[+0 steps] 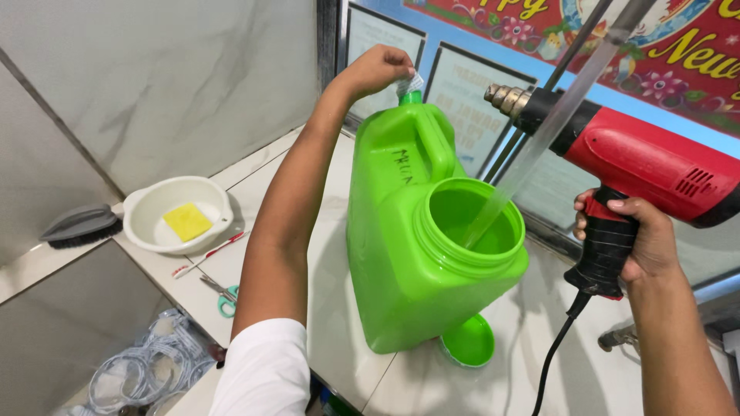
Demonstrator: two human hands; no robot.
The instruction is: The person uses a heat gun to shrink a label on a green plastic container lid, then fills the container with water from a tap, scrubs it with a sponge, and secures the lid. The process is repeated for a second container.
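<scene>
Green jug (401, 254) stands uncapped on the desk (347, 362), clear tube (539, 139) already inside it, left hand (379, 68) pinching its small spout (410, 96), right hand (628, 239) gripping the heat gun (632, 158), aimed there.

The person is wearing a white short sleeve (258, 362) on the left arm, and its edge is ending above the elbow. Both forearms are showing bare. The left hand (379, 68) and the right hand (638, 240) are wearing no gloves, rings or watch
</scene>
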